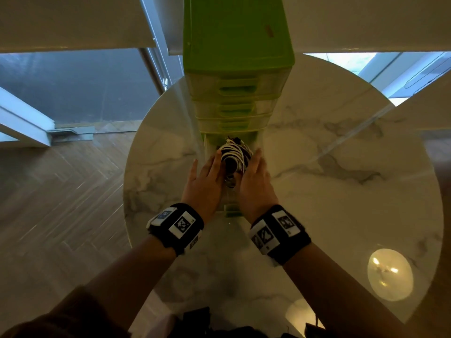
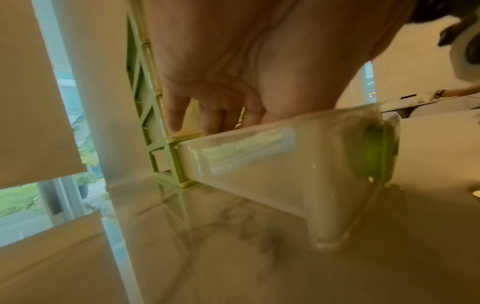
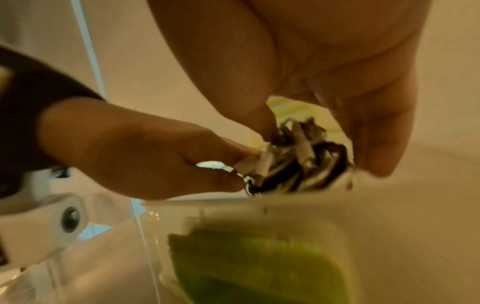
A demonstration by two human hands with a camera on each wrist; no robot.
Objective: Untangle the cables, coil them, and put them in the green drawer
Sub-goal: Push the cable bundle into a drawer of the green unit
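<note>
A coil of white and black cables (image 1: 234, 156) hangs over the pulled-out bottom drawer (image 1: 230, 211) of the green drawer tower (image 1: 236, 45). My left hand (image 1: 207, 174) and right hand (image 1: 255, 176) hold the coil from either side. In the right wrist view the cable bundle (image 3: 298, 162) sits between the right hand's (image 3: 311, 61) thumb and fingers. There the left hand (image 3: 130, 152) pinches the bundle's near edge. The left wrist view shows my left hand (image 2: 233, 72) reaching down past the drawer's clear wall (image 2: 259, 164). The inside of the drawer is hidden.
The tower stands at the far side of a round marble table (image 1: 341, 191). Its upper drawers (image 1: 234, 89) are pushed in. Wooden floor (image 1: 61, 191) and a glass door lie to the left. Dark objects (image 1: 197, 315) sit at the table's near edge.
</note>
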